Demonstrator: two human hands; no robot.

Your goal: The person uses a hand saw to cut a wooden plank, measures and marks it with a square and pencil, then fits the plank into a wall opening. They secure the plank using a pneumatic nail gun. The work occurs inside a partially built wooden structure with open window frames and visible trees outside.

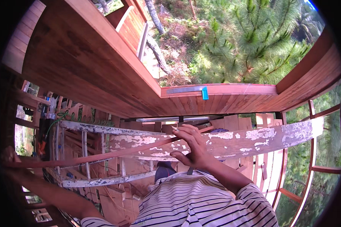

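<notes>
Timber bldg under construction, outdoors w/ pines (254, 38) beyond: unglazed window opening (219, 90), bare wood wall panels (83, 64), paint-flaked plank (254, 138), stacked offcuts (231, 123)

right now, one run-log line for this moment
left hand: grips wooden strip end | right hand: holds strip on paint-flaked plank | square: on sill

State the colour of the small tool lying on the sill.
Bright blue head with a grey metal blade: the square, in the head view.
</notes>
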